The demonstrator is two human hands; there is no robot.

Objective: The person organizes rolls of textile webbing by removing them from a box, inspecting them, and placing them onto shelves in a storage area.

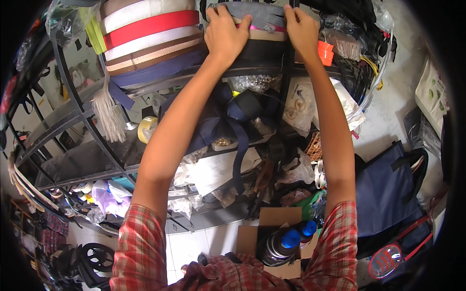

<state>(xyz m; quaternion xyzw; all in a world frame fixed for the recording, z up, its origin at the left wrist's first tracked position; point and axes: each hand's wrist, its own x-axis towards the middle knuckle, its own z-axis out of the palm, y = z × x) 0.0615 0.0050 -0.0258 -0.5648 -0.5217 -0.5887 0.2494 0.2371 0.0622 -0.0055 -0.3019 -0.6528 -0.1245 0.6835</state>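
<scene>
Both my arms reach up to a stack of webbing rolls on the upper shelf. A grey webbing roll (264, 17) lies on top, its loose end crumpled at the front. My left hand (226, 35) grips its left side, thumb along the front and fingers over the top. At the right side my right hand (302, 33) is closed on the roll's edge, though its fingertips are partly hidden. Beneath the grey roll show a thin pink band (276, 28), a beige roll (264, 35) and a black roll (264, 49).
To the left stands another stack with a red webbing roll (151, 29). The black metal rack (136, 87) holds bags and a yellow tape roll (147, 129) on lower shelves. A cardboard box (247, 240) with blue-capped bottles (290, 238) stands below; a navy bag (383, 189) is at right.
</scene>
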